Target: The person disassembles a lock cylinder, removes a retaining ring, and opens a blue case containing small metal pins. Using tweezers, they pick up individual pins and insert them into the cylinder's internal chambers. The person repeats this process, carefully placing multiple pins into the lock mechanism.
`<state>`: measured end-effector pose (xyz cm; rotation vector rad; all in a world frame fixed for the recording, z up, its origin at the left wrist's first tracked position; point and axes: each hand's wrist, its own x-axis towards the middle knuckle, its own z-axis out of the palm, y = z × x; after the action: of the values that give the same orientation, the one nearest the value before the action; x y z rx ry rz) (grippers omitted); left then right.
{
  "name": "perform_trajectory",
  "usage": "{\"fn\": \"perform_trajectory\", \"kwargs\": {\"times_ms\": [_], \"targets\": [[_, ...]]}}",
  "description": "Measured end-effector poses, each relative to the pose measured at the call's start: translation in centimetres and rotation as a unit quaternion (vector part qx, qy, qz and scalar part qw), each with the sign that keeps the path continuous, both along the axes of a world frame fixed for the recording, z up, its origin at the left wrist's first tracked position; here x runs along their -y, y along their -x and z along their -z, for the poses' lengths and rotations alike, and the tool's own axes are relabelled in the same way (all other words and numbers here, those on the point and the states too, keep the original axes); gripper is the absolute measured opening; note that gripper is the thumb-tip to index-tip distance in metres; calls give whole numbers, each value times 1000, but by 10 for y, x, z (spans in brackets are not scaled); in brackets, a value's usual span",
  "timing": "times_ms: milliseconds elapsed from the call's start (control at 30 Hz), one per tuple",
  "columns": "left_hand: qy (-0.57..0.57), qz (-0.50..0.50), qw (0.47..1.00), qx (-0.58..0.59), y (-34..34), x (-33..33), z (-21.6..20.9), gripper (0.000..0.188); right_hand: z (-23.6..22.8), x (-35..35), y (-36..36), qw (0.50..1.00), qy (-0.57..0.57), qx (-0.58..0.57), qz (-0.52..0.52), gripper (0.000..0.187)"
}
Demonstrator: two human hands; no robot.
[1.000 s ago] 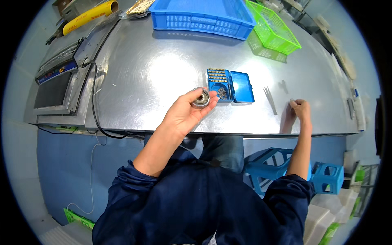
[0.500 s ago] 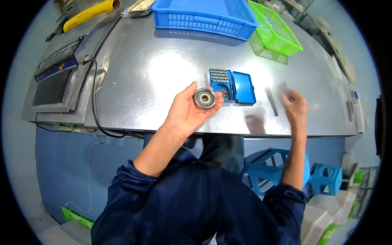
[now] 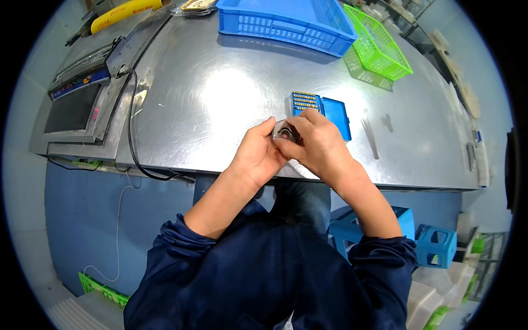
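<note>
A round metal ring with a bearing-like centre (image 3: 283, 130) rests in my left hand (image 3: 256, 154), whose fingers curl around its side. My right hand (image 3: 325, 144) grips the same part from the right, thumb and fingers closed at its rim and partly covering it. Just behind the hands lies an open blue case (image 3: 296, 112) with rows of small brass-coloured pieces (image 3: 306, 100); my right hand hides its front. Its blue lid (image 3: 336, 116) lies folded out to the right. Slim metal tweezers (image 3: 370, 138) and a small grey key-shaped piece (image 3: 388, 122) lie further right.
A blue plastic crate (image 3: 286, 30) and a green perforated basket (image 3: 379, 47) stand along the back of the metal table (image 3: 187, 110). At the left sits a machine with a dark plate (image 3: 71, 108) and a black cable (image 3: 132, 121). Blue stools (image 3: 435, 246) stand below right.
My right hand has come from the table's right side to the ring in my left hand. The small grey piece now lies uncovered where that hand was.
</note>
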<state>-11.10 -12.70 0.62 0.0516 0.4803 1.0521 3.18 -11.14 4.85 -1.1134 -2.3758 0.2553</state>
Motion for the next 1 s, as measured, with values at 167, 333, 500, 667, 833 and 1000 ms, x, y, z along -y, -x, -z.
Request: {"fn": "perform_trajectory", "kwargs": {"times_ms": [167, 333, 500, 667, 833, 1000], "targets": [[10, 3, 1000, 3, -2, -2, 7, 37, -7, 6, 1, 997, 28, 51, 40, 29], [52, -12, 998, 47, 4, -4, 10, 45, -21, -15, -26, 988, 97, -55, 110, 31], [21, -7, 1000, -9, 2, -8, -6, 36, 26, -104, -212, 884, -16, 153, 441, 38], [5, -10, 1000, -22, -7, -11, -6, 41, 83, -131, -292, 849, 64, 162, 500, 60], [21, -16, 1000, -12, -4, -11, -7, 38, 83, -146, -285, 856, 115, 116, 491, 58], [28, -4, 999, -39, -11, -15, -4, 31, 72, -138, -289, 851, 142, 49, 503, 44]]}}
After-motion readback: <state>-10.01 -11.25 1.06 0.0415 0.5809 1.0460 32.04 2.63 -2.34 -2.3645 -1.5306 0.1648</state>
